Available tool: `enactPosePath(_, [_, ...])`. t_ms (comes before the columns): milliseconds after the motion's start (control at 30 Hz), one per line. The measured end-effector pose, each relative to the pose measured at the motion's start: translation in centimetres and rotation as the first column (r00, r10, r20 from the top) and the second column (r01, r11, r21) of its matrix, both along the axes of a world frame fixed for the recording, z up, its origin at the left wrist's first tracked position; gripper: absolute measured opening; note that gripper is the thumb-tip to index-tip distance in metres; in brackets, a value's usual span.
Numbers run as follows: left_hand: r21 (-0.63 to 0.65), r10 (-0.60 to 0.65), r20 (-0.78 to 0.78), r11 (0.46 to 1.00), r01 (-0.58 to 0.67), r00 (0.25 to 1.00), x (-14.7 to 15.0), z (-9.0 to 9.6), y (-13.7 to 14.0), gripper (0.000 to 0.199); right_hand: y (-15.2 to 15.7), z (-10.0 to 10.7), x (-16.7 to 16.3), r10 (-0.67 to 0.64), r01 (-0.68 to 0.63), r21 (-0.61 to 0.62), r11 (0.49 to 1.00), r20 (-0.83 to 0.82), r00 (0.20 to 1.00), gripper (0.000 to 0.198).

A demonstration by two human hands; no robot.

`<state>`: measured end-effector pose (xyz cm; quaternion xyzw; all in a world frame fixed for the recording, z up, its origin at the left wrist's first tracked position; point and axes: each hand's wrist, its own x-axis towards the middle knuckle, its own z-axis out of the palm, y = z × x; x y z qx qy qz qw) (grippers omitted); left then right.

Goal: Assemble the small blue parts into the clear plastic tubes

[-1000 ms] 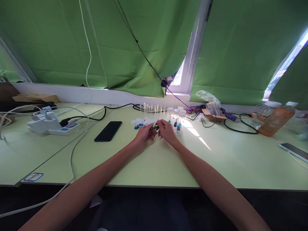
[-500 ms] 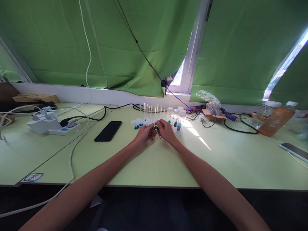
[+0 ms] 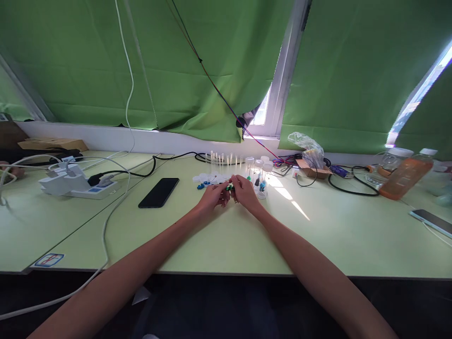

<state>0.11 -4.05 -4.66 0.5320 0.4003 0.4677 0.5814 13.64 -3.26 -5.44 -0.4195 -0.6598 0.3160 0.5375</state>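
My left hand point(image 3: 213, 197) and my right hand point(image 3: 244, 192) meet over the table, with fingers closed around a small green piece point(image 3: 230, 187). Its exact kind is too small to make out, and the fingers hide part of it. Just beyond my left hand lie small blue pieces point(image 3: 201, 186) and white round caps point(image 3: 204, 177). Several clear tubes point(image 3: 226, 162) stand upright behind my hands. Beside my right hand are white-capped clear tubes point(image 3: 267, 167), some holding green, black or blue pieces.
A black phone point(image 3: 158, 192) lies to the left, near a white power strip point(image 3: 95, 189) with cables. At the right are an open cardboard box point(image 3: 314, 170) with a plastic bag, an orange bottle point(image 3: 406, 176) and another phone point(image 3: 432, 221). A person's hand point(image 3: 14, 170) shows at the far left.
My right hand has shifted slightly to the right, and the green piece with it. My left fingers reach a little further right. The other person's hand has appeared more fully at the left edge.
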Motion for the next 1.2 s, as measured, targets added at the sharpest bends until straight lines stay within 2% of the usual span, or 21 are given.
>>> enactPosePath(300, [-0.075, 0.11, 0.076, 0.992, -0.104, 0.991, -0.07, 0.02, 0.24, 0.034, 0.14, -0.14, 0.09, -0.021, 0.021, 0.053, 0.998, -0.007, 1.0, 0.032])
enactPosePath(567, [-0.036, 0.065, 0.035, 0.997, -0.064, 0.997, -0.02, -0.05, 0.11, 0.037, -0.05, 0.02, 0.16, -0.048, 0.046, 0.049, 0.998, 0.039, 0.998, 0.031])
enactPosePath(900, [0.024, -0.012, -0.06, 1.0, 0.014, 0.998, -0.09, -0.48, 0.36, 0.043, 0.41, -0.38, 0.12, -0.027, 0.027, -0.001, 1.0, -0.02, 0.999, 0.035])
enactPosePath(1200, [-0.064, 0.086, 0.023, 0.994, -0.085, 0.996, 0.08, -0.1, 0.16, 0.038, -0.03, 0.06, 0.04, -0.056, 0.056, 0.017, 0.998, 0.023, 0.998, 0.036])
